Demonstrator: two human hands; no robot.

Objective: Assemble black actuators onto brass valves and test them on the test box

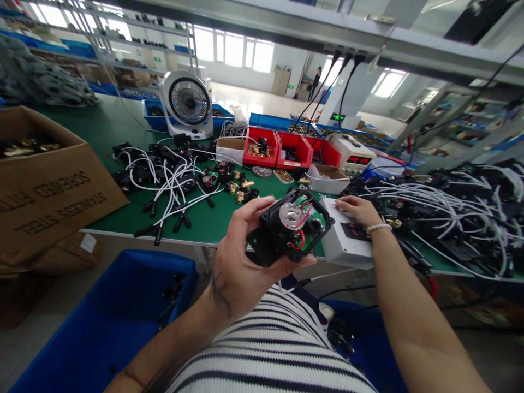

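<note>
My left hand (pixel 239 267) is closed around a black motor housing (pixel 270 232), held up in front of the bench edge. Its open side shows a round silver motor (pixel 292 216), red wires and part of a green circuit board (pixel 318 226). A white cable hangs below the housing. My right hand (pixel 360 211) rests over the top of a white control box (pixel 347 248), fingers stretched toward its far left corner. A dark panel with red marks (pixel 355 231) sits on the box's top, partly under my wrist. Whatever lies beneath the fingertips is hidden.
White-cabled black units lie heaped at left (pixel 172 180) and right (pixel 450 213). Brass fittings (pixel 241 188), red bins (pixel 292 150), a power supply (pixel 354 154) and a fan (pixel 189 103) stand behind. A cardboard box (pixel 53 185) is left; a blue tub (pixel 110 305) stands below.
</note>
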